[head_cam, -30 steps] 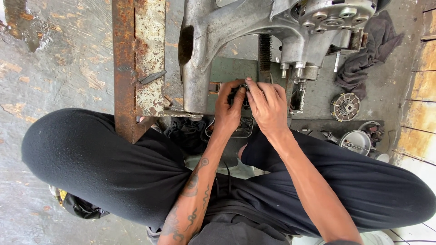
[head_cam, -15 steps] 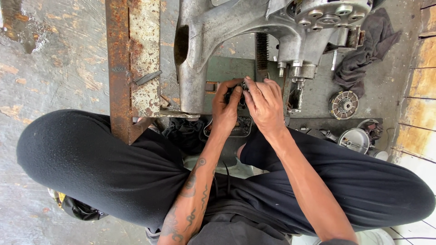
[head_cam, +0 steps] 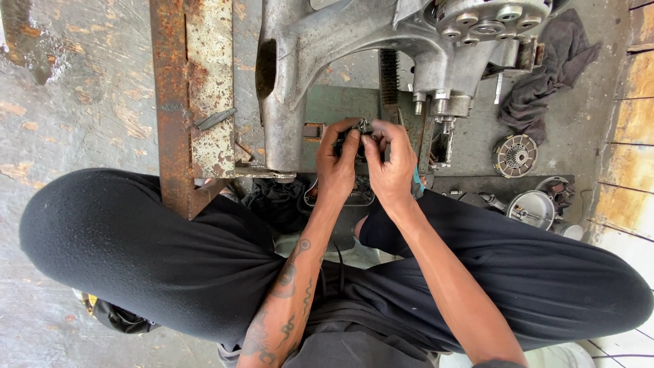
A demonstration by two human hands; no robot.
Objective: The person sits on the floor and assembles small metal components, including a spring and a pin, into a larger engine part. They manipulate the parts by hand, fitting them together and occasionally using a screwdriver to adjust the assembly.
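My left hand (head_cam: 338, 163) and my right hand (head_cam: 390, 163) meet over a small dark metal part (head_cam: 359, 129), pinching it between the fingertips of both. They work just in front of a large grey cast-metal engine casing (head_cam: 320, 41) that lies on the floor ahead of me. The part is mostly hidden by my fingers. My knees in black trousers spread wide to either side below the hands.
A rusty steel frame (head_cam: 184, 102) lies left of the casing with a bolt (head_cam: 214, 119) on it. A dark rag (head_cam: 545, 65), a round clutch disc (head_cam: 514, 155) and a shiny metal cover (head_cam: 531, 208) sit at right. A green plate (head_cam: 340, 102) lies under the hands.
Both hands stay together on the small part, shifting slightly left in view as the fingers rework their grip; the camera has drifted a little.
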